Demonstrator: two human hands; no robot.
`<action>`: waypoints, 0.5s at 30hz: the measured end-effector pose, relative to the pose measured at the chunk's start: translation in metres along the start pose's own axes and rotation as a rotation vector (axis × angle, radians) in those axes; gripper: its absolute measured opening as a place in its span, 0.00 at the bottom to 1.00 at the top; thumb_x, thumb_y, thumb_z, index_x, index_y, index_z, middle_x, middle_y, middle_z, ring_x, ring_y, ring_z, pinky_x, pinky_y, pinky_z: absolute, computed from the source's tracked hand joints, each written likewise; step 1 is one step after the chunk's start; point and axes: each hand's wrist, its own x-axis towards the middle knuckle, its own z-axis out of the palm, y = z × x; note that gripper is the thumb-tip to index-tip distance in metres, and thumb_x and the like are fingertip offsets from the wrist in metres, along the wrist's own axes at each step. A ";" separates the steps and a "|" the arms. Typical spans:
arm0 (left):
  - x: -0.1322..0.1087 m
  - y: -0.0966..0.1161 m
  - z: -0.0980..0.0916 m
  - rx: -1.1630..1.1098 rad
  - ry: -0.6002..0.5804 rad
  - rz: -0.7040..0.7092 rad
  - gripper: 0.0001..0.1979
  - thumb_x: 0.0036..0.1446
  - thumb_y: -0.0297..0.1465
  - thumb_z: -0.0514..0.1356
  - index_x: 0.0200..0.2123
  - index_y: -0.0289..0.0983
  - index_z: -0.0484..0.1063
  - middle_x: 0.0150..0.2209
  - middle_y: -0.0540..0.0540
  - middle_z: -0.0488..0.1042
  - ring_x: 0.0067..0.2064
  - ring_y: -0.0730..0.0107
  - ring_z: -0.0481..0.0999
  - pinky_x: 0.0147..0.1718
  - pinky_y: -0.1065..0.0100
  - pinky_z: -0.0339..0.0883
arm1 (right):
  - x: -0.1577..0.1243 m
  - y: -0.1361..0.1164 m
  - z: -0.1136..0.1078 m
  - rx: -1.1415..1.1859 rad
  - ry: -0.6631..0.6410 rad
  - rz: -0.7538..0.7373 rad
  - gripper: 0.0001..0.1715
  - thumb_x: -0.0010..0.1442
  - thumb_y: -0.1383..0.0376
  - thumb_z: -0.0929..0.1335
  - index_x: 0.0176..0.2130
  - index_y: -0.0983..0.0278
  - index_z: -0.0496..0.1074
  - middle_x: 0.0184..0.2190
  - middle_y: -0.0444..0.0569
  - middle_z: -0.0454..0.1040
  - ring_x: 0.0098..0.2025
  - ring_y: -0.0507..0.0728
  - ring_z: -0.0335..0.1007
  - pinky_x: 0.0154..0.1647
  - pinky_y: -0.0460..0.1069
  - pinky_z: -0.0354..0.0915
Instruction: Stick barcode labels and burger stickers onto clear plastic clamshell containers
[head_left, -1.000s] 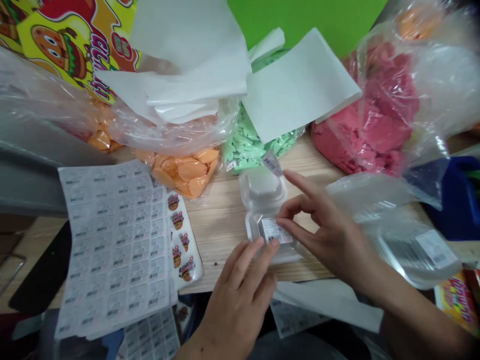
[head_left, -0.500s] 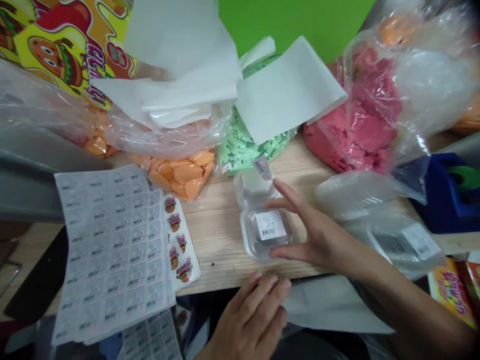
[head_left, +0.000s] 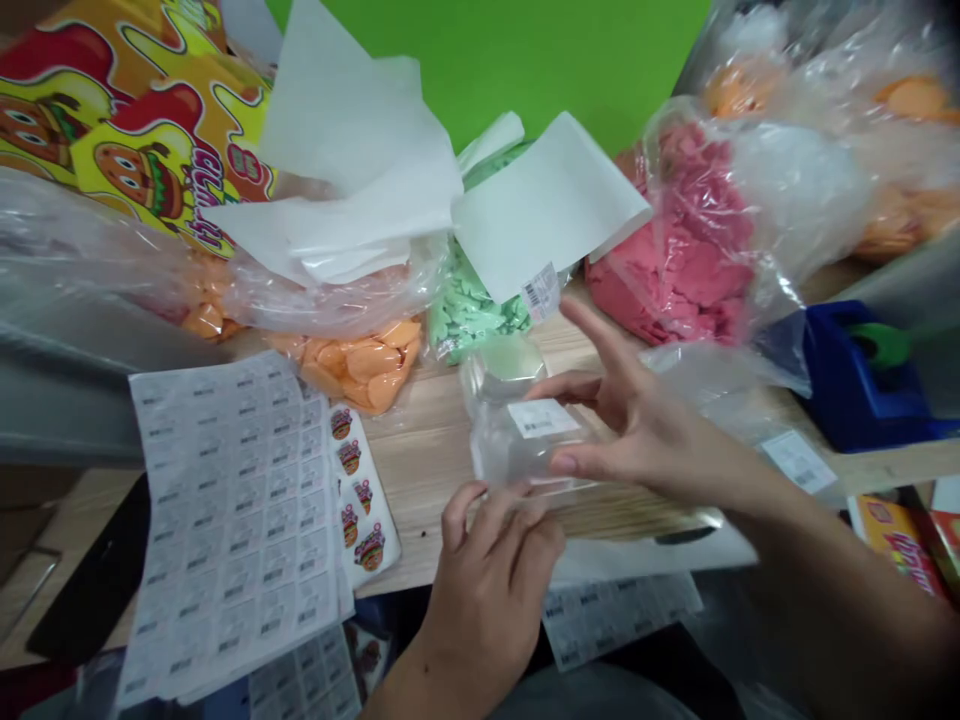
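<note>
A clear plastic clamshell box with a white barcode label on it sits near the table's front edge, its lid part folded out behind. Thumb and a bent finger of my right hand grip the box from the right. A small loose barcode sticker stands at the raised index fingertip of that hand. My left hand is at the front of the box, fingers curved and a little apart, fingertips at its near edge. Whether they press on it I cannot tell.
Label sheets and burger stickers lie left. Behind are bags of orange, green and pink pieces. A blue tape dispenser and another labelled plastic box are on the right.
My right hand has closed in on the labelled box, which now looks tilted. My left hand has moved up to its front edge. The sticker at the right index finger is higher.
</note>
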 end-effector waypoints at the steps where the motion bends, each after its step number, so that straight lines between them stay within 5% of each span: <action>1: 0.005 0.000 -0.002 -0.026 -0.030 -0.027 0.10 0.64 0.23 0.51 0.34 0.36 0.71 0.43 0.44 0.79 0.50 0.63 0.71 0.56 0.54 0.54 | -0.001 0.001 0.003 -0.025 -0.009 0.007 0.63 0.47 0.59 0.76 0.65 0.47 0.35 0.43 0.45 0.72 0.53 0.58 0.67 0.56 0.59 0.61; 5: 0.023 -0.004 -0.005 -0.139 -0.174 -0.100 0.11 0.63 0.25 0.49 0.41 0.35 0.71 0.48 0.39 0.75 0.55 0.56 0.68 0.58 0.45 0.52 | -0.004 0.011 0.013 -0.050 -0.041 0.021 0.63 0.48 0.58 0.75 0.65 0.46 0.33 0.43 0.45 0.71 0.47 0.57 0.69 0.52 0.59 0.63; 10: 0.028 -0.009 -0.008 -0.191 -0.249 -0.148 0.10 0.63 0.25 0.50 0.40 0.39 0.71 0.48 0.44 0.75 0.56 0.60 0.68 0.60 0.48 0.52 | 0.001 0.018 0.017 0.001 -0.034 -0.002 0.63 0.47 0.61 0.76 0.65 0.45 0.35 0.41 0.44 0.72 0.47 0.57 0.70 0.51 0.59 0.64; 15: 0.027 -0.014 -0.007 -0.202 -0.271 -0.186 0.11 0.63 0.25 0.50 0.43 0.39 0.69 0.55 0.41 0.69 0.58 0.57 0.64 0.56 0.44 0.57 | -0.004 -0.017 -0.001 0.088 -0.030 -0.041 0.63 0.46 0.63 0.76 0.66 0.49 0.35 0.40 0.45 0.74 0.45 0.57 0.72 0.48 0.56 0.69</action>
